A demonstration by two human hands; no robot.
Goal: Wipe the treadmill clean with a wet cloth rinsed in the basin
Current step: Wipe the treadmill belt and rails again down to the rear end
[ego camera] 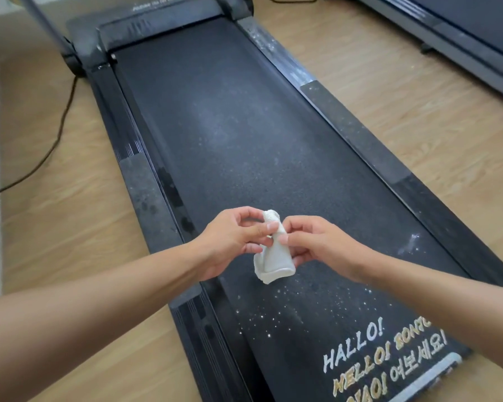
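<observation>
A black treadmill (pixel 244 134) stretches away from me, its belt dusted with pale specks and its side rails grey with dust. Over the near part of the belt I hold a small white cloth (pixel 273 256), bunched and folded. My left hand (pixel 233 242) pinches the cloth's upper left side. My right hand (pixel 317 245) pinches its right side with thumb and fingers. The cloth's lower end hangs free just above the belt. No basin is in view.
Light wooden floor (pixel 79 216) lies on both sides of the treadmill. A black power cable (pixel 61 123) runs across the floor at left. A second dark machine (pixel 471 33) stands at the far right. White and gold lettering (pixel 384 361) marks the belt's near end.
</observation>
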